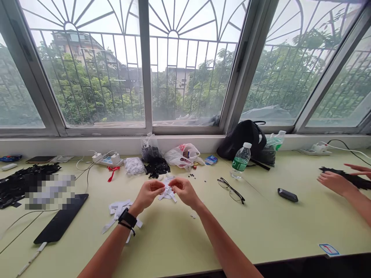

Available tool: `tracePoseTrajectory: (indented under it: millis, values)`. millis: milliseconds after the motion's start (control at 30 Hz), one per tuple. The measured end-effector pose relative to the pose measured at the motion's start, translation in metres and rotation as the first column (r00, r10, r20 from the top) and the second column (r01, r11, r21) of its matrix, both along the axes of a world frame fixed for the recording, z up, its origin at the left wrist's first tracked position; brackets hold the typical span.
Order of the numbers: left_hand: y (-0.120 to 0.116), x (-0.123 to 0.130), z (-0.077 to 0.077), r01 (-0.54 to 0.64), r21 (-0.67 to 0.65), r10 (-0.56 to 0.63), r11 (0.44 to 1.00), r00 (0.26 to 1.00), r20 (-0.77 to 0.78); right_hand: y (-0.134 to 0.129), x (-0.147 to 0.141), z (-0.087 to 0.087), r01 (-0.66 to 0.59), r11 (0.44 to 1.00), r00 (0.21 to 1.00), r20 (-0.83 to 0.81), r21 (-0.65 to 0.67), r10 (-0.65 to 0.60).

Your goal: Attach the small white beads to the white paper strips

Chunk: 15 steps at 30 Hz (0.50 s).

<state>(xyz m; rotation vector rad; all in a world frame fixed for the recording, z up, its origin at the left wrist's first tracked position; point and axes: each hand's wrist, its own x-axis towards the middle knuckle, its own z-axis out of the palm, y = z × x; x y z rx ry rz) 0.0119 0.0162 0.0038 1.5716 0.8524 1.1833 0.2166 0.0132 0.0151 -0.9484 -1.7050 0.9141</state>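
We log the left hand (147,194) and right hand (184,192) meeting mid-desk, fingers curled into a pinch at a small bunch of white tag strips (167,192); can't tell if they actually grip one. Strips look light, thin and soft, easy to crumple, so we'd take a loose end, not the bunch. The bunch sits at the fingertips, around the middle of the pale green desk (185,241), back from its front edge. A second white pile (120,212) lies just beside the left wrist.
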Motion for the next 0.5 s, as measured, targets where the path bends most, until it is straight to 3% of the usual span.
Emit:
tracePoseTrajectory:
  millis: [167, 500]
  values:
    - [-0.003, 0.001, -0.013, 0.045, -0.017, -0.043, 0.999, 0.992, 0.123, 0.000, -0.005, -0.022, 0.101, 0.994, 0.993, 0.054, 0.050, -0.104]
    - [-0.003, 0.005, -0.020, 0.032, -0.019, -0.029, 0.999, 0.991, 0.131, -0.001, -0.003, -0.027, 0.038, 0.999, 0.999, 0.019, -0.019, -0.037]
